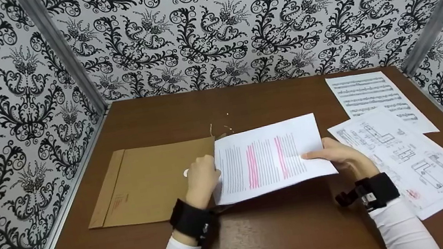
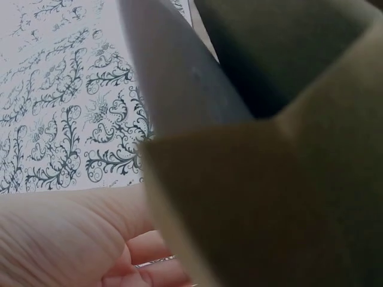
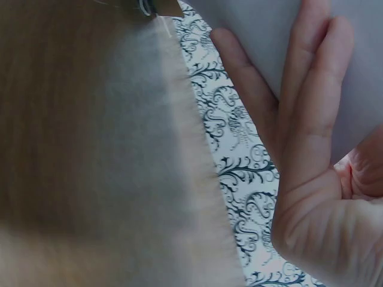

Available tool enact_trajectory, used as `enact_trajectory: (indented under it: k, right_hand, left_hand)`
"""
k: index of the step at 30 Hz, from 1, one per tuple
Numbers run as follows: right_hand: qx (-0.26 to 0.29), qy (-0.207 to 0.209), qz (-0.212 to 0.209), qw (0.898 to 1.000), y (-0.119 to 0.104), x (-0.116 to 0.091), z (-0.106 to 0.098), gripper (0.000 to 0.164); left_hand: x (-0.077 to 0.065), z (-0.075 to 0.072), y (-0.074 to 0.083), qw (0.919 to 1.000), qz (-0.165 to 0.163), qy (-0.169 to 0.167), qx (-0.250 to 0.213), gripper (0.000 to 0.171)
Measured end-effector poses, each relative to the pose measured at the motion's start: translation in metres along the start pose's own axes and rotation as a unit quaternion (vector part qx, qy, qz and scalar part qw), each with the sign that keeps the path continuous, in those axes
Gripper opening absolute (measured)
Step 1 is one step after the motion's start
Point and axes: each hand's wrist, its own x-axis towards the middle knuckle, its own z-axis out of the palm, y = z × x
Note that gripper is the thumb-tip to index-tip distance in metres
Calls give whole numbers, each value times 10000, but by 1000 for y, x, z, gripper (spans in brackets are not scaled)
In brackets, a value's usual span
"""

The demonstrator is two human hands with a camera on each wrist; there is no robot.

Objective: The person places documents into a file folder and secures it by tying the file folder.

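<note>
Pinched in my right hand (image 1: 350,158) is pink-marked white paper (image 1: 268,157); my left hand (image 1: 202,179) grips the brown envelope (image 1: 157,180) at the end next to the paper.

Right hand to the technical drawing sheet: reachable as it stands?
Likely yes: the right hand is just beside the technical drawing sheet, whose printed face looks mostly uncovered. But that hand grips the page with pink highlighting, so it would probably have to let go first.
</note>
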Motion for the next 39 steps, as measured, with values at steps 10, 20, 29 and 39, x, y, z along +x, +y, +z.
enact_trajectory:
  k: [10, 20, 29, 39]
  right_hand:
    - [-52, -7, 23, 10000, 8, 14, 13, 42]
    - [-253, 186, -168, 9994, 1, 27, 35, 44]
    - [-180, 29, -458, 9988, -6, 44, 53, 41]
    - [-511, -50, -584, 9970, -15, 57, 70, 44]
  left_hand:
    - [0, -2, -1, 9999, -71, -123, -50, 20]
    - [1, -3, -3, 9998, 59, -179, -49, 47]
    - [1, -4, -4, 9997, 187, -127, -50, 25]
    - [0, -4, -5, 9997, 220, -125, 19, 18]
